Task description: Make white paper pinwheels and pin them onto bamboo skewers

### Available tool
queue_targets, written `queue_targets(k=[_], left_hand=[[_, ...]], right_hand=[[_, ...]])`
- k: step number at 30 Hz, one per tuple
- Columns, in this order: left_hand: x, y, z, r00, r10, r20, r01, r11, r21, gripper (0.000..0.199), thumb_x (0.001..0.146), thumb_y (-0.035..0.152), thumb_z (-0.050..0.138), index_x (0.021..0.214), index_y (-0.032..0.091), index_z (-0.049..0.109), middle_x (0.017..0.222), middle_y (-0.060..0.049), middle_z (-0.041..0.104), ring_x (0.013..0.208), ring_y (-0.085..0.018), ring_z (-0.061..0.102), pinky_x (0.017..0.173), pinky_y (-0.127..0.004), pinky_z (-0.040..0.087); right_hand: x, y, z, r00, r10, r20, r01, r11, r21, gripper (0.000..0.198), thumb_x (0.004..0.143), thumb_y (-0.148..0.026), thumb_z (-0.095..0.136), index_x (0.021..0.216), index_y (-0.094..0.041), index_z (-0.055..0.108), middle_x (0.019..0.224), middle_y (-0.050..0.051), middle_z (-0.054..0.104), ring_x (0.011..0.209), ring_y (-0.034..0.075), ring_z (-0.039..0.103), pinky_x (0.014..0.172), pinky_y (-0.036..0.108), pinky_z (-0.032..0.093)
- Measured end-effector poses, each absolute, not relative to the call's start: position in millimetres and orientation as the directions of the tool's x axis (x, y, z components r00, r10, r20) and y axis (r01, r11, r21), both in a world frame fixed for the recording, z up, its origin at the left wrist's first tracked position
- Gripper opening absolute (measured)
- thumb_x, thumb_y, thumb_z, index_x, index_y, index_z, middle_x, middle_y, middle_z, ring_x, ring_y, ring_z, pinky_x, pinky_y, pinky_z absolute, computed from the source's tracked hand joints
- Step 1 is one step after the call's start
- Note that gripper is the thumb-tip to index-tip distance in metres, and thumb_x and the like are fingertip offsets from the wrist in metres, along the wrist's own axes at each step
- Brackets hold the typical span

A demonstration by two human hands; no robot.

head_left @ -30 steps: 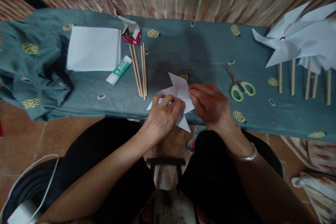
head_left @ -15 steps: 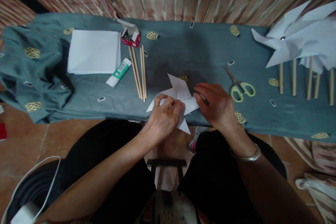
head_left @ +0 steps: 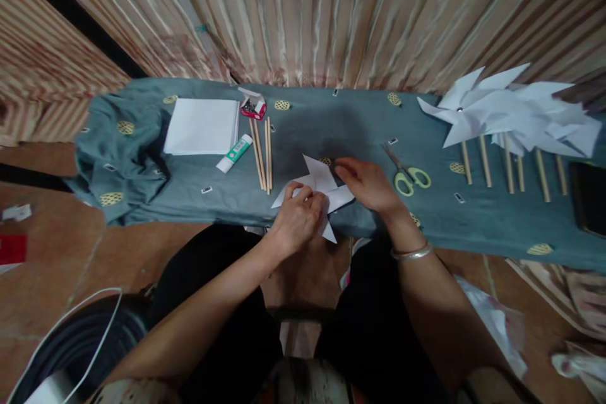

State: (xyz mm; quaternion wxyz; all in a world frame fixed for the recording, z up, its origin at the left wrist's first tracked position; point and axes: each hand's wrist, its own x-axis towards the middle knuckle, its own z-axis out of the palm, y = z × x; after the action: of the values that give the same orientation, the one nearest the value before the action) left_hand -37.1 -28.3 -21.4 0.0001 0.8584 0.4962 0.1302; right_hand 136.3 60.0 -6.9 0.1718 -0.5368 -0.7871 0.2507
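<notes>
A white paper pinwheel (head_left: 320, 168) lies by the table's front edge, several pointed blades folded out around its middle. My left hand (head_left: 299, 214) is closed over the middle of the pinwheel, fingers bunched and pressed together on the folded paper. Beside the right-hand blade is my right hand (head_left: 372, 184), its fingers stretched out to the left over the paper's edge and holding nothing that I can see. A silver bangle circles the right wrist. Part of the pinwheel is hidden under the left hand.
Left of the pinwheel lie wooden sticks (head_left: 258, 154), a glue stick (head_left: 235, 153), a stack of white paper (head_left: 202, 127) and a small red-and-white box of metal pins (head_left: 252, 105). Green-handled scissors (head_left: 405, 175) lie to the right. Finished pinwheels (head_left: 511, 110) and a dark phone (head_left: 588, 197) are farther right.
The view has shifted, showing more curtain and the phone. My right hand has moved up and left along the pinwheel's right blade. The left hand stays on its middle.
</notes>
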Motion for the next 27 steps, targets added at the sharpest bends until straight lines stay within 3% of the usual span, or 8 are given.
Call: queue_targets(k=[4, 9, 14, 22, 27], left_hand=[[-33.9, -29.3, -18.0, 0.473, 0.859, 0.197, 0.854, -0.501, 0.136, 0.017, 0.093, 0.016, 0.043, 0.093, 0.014, 0.059, 0.079, -0.007, 0.066, 0.089, -0.024, 0.057, 0.094, -0.042, 0.035], [-30.1, -32.1, -16.8, 0.446, 0.879, 0.171, 0.865, -0.472, 0.171, 0.018, 0.094, 0.016, 0.04, 0.097, 0.015, 0.058, 0.083, -0.007, 0.067, 0.091, -0.023, 0.056, 0.097, -0.044, 0.034], [-34.0, -36.0, -20.6, 0.41, 0.891, 0.196, 0.862, -0.449, 0.235, 0.021, 0.092, 0.016, 0.044, 0.108, 0.015, 0.057, 0.083, -0.007, 0.069, 0.097, -0.025, 0.056, 0.102, -0.047, 0.031], [-43.2, -33.6, -16.6, 0.332, 0.92, 0.209, 0.81, -0.391, 0.437, 0.034, 0.093, 0.021, 0.048, 0.125, 0.015, 0.056, 0.105, -0.009, 0.072, 0.117, -0.027, 0.053, 0.099, -0.047, 0.03], [-55.0, -29.5, -9.4, 0.147, 0.944, 0.297, 0.767, -0.298, 0.568, 0.034, 0.092, 0.026, 0.052, 0.123, 0.016, 0.061, 0.113, -0.011, 0.068, 0.115, -0.027, 0.054, 0.099, -0.045, 0.033]], right_hand=[[127.0, 65.5, 2.1, -0.486, 0.869, -0.095, 0.716, 0.334, -0.613, 0.027, 0.091, -0.037, 0.056, 0.1, -0.018, 0.073, 0.09, 0.007, 0.076, 0.081, 0.022, 0.068, 0.07, 0.03, 0.045], [117.1, 66.4, 6.0, -0.538, 0.829, -0.154, 0.719, 0.356, -0.598, 0.019, 0.083, -0.033, 0.064, 0.09, -0.017, 0.071, 0.085, 0.004, 0.073, 0.073, 0.018, 0.064, 0.062, 0.027, 0.038], [117.7, 63.2, 3.8, -0.5, 0.855, -0.135, 0.733, 0.334, -0.593, 0.02, 0.08, -0.024, 0.065, 0.098, -0.017, 0.07, 0.09, 0.006, 0.074, 0.079, 0.02, 0.065, 0.067, 0.028, 0.041], [122.4, 59.7, -1.4, -0.435, 0.891, -0.134, 0.715, 0.25, -0.653, 0.025, 0.079, -0.02, 0.065, 0.103, -0.018, 0.071, 0.095, 0.007, 0.076, 0.088, 0.024, 0.07, 0.074, 0.032, 0.049], [129.1, 63.4, -8.0, -0.408, 0.906, -0.112, 0.615, 0.183, -0.767, 0.028, 0.077, -0.023, 0.068, 0.104, -0.019, 0.07, 0.099, 0.007, 0.076, 0.09, 0.025, 0.071, 0.077, 0.035, 0.053]])
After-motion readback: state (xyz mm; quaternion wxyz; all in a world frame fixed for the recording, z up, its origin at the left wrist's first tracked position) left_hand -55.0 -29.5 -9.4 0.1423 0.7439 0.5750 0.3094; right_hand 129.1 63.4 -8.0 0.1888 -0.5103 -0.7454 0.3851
